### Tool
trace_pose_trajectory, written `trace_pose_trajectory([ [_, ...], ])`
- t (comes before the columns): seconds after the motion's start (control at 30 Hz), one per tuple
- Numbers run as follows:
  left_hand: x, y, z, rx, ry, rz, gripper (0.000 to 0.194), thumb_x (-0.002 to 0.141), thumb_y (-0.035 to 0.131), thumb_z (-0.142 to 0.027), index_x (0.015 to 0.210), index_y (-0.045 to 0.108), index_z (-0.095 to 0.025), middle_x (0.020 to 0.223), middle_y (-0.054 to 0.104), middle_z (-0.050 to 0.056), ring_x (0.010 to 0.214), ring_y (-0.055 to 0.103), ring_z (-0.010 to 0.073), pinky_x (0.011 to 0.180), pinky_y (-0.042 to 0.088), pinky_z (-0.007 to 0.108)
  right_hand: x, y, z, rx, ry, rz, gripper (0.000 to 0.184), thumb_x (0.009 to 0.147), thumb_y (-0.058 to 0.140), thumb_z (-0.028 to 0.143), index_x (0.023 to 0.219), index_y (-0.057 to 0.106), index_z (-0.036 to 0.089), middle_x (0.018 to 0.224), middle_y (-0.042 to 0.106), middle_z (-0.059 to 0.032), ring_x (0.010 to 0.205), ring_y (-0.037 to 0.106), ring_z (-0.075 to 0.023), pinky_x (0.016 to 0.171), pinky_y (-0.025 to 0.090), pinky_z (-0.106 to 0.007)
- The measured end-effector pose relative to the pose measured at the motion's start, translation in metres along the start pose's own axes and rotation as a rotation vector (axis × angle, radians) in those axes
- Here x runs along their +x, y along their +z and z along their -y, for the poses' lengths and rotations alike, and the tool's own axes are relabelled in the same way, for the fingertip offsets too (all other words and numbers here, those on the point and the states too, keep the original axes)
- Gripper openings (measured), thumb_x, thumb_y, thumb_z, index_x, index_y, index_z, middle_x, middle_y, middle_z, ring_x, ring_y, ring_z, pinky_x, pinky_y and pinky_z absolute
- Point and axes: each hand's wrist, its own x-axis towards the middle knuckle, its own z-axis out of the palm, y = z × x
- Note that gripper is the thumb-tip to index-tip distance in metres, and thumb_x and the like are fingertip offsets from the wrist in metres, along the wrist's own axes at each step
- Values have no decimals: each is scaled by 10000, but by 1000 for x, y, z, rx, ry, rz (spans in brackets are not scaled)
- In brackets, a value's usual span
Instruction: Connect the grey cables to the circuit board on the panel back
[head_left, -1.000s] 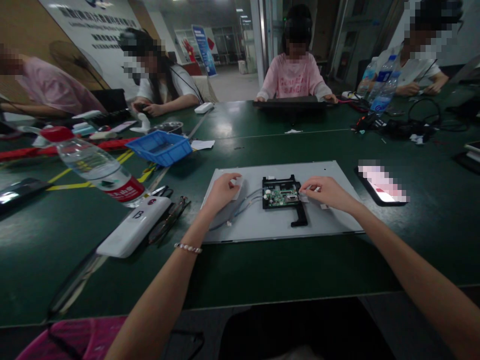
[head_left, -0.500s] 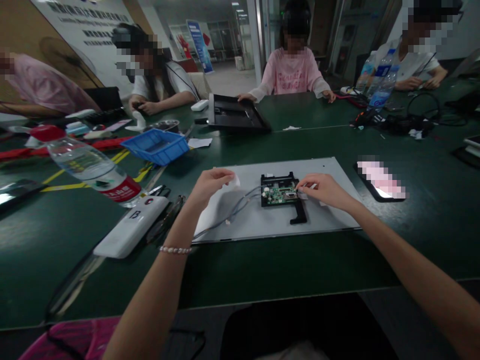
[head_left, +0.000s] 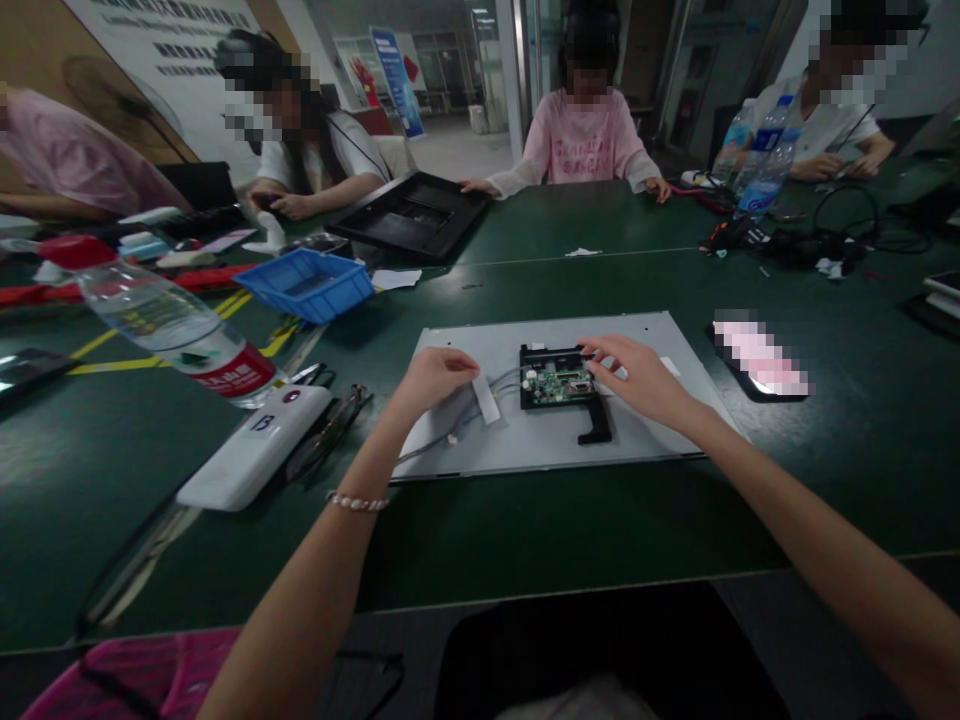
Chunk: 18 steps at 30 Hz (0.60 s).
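My left hand [head_left: 441, 378] pinches the top end of a short white strip [head_left: 486, 398], probably tape or paper, which hangs down over grey cables. My right hand [head_left: 637, 375] has its thumb and fingers apart, with fingertips at the right upper edge of a black plastic bracket [head_left: 596, 425]. A green circuit board [head_left: 551, 387] sits in that bracket, and the grey cables [head_left: 465, 415] run from its left side. All of this lies on a flat light-grey panel [head_left: 525, 455]. Another small white piece [head_left: 670, 367] shows beyond my right hand.
A phone [head_left: 761, 360] lies right of the panel. To the left are a white power bank [head_left: 255, 450], glasses [head_left: 328, 435], a tilted water bottle [head_left: 165, 325] and a blue bin [head_left: 304, 285]. Across the table, a person's hand [head_left: 478, 187] touches a black frame [head_left: 412, 215].
The white strip in my left hand now hangs in plain view. My right fingers have spread and shifted up the bracket's edge. Across the table, the black frame has moved left and tipped flatter.
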Motion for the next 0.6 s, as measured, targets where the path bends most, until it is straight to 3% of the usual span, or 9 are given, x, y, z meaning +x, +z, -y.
trace_pose_trajectory([
  [0.1,4,3,7,27,25,-3,186,696,595,-297,765,723,-182,739,709,53,690,649,190,656,486,301,4,7,19,-93,-126,34,460,929,429,285,1381,406,200,1309,525,-109,1191,492,-247,996,423,-447],
  [0.27,5,4,11,19,46,9,203,704,592,-305,798,718,-177,749,712,52,683,647,184,653,483,296,16,34,55,-217,-375,245,501,950,400,351,1401,367,134,1441,408,-121,1328,363,-233,1084,348,-426],
  [0.43,5,3,12,45,48,22,218,702,610,-346,804,708,-179,720,701,41,665,636,180,633,477,288,20,69,71,-312,-495,324,544,942,386,452,1317,468,66,1389,467,-172,1282,428,-258,1072,347,-417],
  [0.6,5,7,12,115,109,35,189,726,599,-327,833,680,-194,724,666,28,673,617,170,652,472,285,13,82,73,-355,-522,345,547,935,383,484,1241,536,57,1311,543,-178,1222,489,-264,1055,346,-415],
])
